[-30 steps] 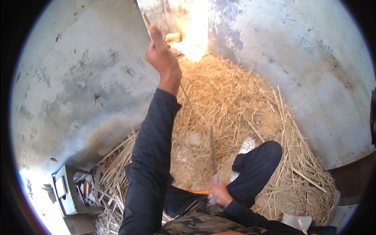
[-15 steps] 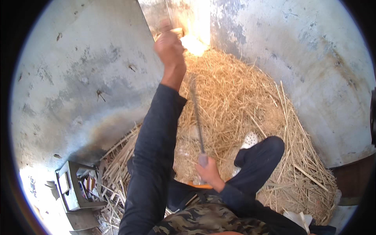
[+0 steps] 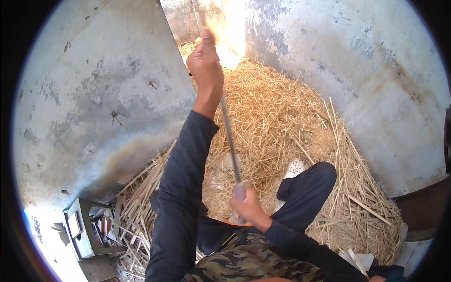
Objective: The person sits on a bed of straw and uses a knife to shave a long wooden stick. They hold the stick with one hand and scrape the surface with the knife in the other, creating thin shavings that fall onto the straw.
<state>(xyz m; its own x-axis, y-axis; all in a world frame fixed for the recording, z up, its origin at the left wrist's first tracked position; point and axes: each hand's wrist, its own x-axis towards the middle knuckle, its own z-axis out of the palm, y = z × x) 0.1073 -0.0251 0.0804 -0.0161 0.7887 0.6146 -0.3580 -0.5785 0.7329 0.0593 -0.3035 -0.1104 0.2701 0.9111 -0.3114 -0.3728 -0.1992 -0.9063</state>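
Observation:
My left hand [image 3: 205,63] is raised far out in front, its fingers closed round a thin pale strip [image 3: 197,18] that reaches up past the top edge. What the strip is made of I cannot make out. Close to my lap, my right hand [image 3: 252,207] grips the greyish handle of a long narrow-bladed knife [image 3: 230,141]. The blade points away from me, and its far end passes behind my left wrist. An orange thing [image 3: 244,224] shows partly under my right hand.
Loose straw-like shavings [image 3: 277,103] heap up between two worn grey walls [image 3: 347,84]. Split sticks [image 3: 145,188] lie at the left by a wooden box [image 3: 87,230] of odds and ends. My white shoe [image 3: 294,168] rests on the shavings.
The knife has been drawn slightly back toward me and left, its handle now showing more fully. My left hand stays raised, its thumb end still blurred.

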